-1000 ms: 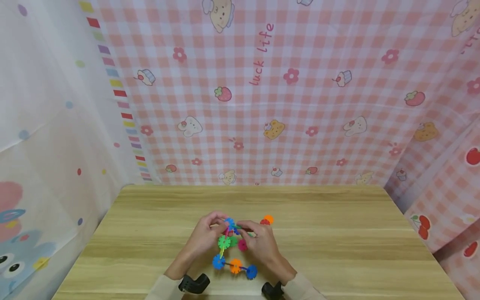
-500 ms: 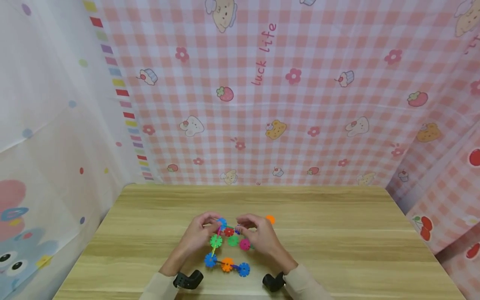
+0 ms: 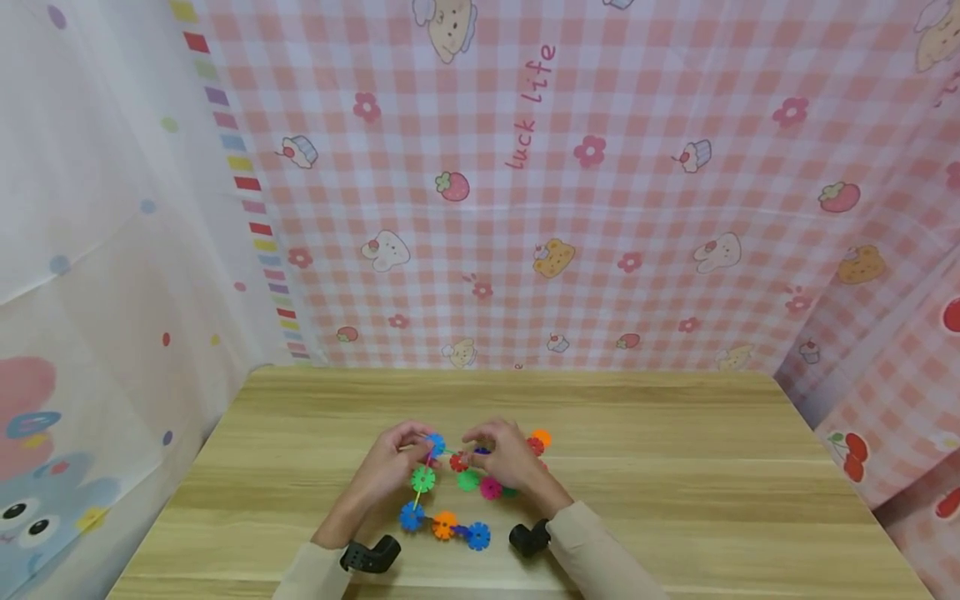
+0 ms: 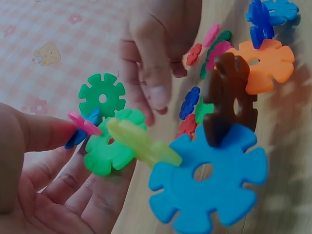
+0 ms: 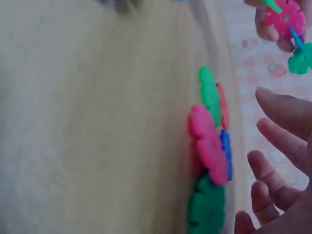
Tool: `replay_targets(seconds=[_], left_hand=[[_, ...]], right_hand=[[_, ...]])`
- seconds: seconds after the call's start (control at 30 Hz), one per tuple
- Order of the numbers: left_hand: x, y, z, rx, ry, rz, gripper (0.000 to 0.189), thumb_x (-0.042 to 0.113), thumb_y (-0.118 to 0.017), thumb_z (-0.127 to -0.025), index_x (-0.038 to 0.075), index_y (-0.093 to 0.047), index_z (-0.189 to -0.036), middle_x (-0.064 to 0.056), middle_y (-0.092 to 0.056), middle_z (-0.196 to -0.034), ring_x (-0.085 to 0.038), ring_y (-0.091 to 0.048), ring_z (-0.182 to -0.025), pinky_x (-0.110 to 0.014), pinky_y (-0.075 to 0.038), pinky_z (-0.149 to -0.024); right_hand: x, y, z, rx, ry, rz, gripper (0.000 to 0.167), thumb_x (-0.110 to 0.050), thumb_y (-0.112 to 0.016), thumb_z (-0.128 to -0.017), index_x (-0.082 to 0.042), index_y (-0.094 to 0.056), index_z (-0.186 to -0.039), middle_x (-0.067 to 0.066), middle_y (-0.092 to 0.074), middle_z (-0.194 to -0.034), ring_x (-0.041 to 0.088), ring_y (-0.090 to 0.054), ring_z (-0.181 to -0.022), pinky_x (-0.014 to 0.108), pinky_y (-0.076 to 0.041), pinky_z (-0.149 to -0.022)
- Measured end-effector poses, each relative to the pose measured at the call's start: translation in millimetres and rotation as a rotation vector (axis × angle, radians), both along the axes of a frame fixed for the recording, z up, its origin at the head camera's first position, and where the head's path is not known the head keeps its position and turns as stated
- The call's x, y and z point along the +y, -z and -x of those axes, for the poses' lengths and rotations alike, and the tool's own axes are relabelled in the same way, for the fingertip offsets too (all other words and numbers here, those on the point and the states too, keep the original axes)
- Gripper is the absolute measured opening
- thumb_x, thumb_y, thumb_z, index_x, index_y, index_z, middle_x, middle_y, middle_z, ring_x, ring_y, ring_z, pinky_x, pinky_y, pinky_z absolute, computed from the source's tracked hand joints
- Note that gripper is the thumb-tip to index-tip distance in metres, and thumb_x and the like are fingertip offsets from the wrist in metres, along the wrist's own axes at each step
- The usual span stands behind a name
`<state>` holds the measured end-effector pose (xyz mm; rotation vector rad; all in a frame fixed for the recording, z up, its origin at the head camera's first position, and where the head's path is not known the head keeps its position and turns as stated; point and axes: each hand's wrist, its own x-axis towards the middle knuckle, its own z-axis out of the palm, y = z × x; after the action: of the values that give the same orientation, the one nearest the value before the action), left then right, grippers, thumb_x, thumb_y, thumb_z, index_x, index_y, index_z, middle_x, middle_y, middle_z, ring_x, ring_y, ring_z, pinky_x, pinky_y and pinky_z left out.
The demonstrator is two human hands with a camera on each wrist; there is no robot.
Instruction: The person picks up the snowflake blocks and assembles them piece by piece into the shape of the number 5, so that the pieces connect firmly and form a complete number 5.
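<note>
A chain of notched plastic snowflake discs hangs from my left hand [image 3: 392, 460]. Thumb and fingers pinch its upper end at a small blue disc [image 4: 78, 136], beside a pink disc [image 4: 83, 123] and a green disc [image 4: 102, 95]. Further along come a light green disc [image 4: 109, 148], a yellow disc [image 4: 141, 141], a large blue disc [image 4: 234, 180], a brown disc [image 4: 226, 92] and an orange disc [image 3: 445, 525]. My right hand [image 3: 513, 460] hovers over loose discs, its fingers spread and loosely bent, holding nothing in the right wrist view [image 5: 282, 170].
Loose discs lie on the wooden table [image 3: 675, 483] beneath my right hand: a red disc [image 3: 458, 462], a green disc [image 3: 468, 481], a pink disc [image 3: 491, 487] and a blue one. An orange disc [image 3: 542, 438] lies behind that hand. A checked cloth [image 3: 570, 208] hangs behind the table.
My right hand has let go of the chain's green upper disc and moved over the loose discs. My left hand has shifted left, carrying the chain with it.
</note>
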<state>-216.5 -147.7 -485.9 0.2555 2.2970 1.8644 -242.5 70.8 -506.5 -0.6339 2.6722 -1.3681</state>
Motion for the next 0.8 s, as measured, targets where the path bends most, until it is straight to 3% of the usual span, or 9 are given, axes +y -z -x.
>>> replay_targets(seconds=[0.2, 0.47, 0.8], left_hand=[[-3.7, 0.6, 0.8, -0.023, -0.005, -0.012, 0.021, 0.008, -0.055, -0.100, -0.005, -0.057, -0.117, -0.016, -0.067, -0.098, -0.040, -0.069, -0.091, -0.027, -0.056, -0.067], [-7.5, -0.7, -2.5, -0.082, 0.029, 0.000, 0.033, 0.011, -0.048, -0.104, -0.006, -0.050, -0.132, -0.027, -0.063, -0.113, -0.038, -0.067, -0.097, -0.030, -0.055, -0.076], [-4.7, 2.8, -3.8, -0.105, 0.004, 0.028, 0.035, 0.017, -0.045, -0.106, -0.002, -0.052, -0.134, -0.022, -0.063, -0.111, -0.033, -0.063, -0.099, -0.031, -0.050, -0.076]], right_hand=[[-3.3, 8.5, 6.0, 0.013, 0.007, -0.050, 0.021, -0.020, -0.082, -0.082, -0.010, -0.076, -0.099, 0.002, -0.069, -0.100, 0.020, -0.051, -0.100, 0.043, -0.035, -0.088], [-9.1, 13.8, 6.5, 0.013, 0.047, -0.106, 0.020, -0.025, -0.086, -0.077, -0.019, -0.075, -0.093, -0.003, -0.062, -0.098, 0.018, -0.046, -0.097, 0.042, -0.026, -0.081], [-13.1, 10.5, 4.6, -0.031, 0.113, -0.097, 0.018, -0.017, -0.086, -0.077, -0.016, -0.071, -0.087, 0.000, -0.058, -0.094, 0.022, -0.045, -0.097, 0.049, -0.027, -0.085]])
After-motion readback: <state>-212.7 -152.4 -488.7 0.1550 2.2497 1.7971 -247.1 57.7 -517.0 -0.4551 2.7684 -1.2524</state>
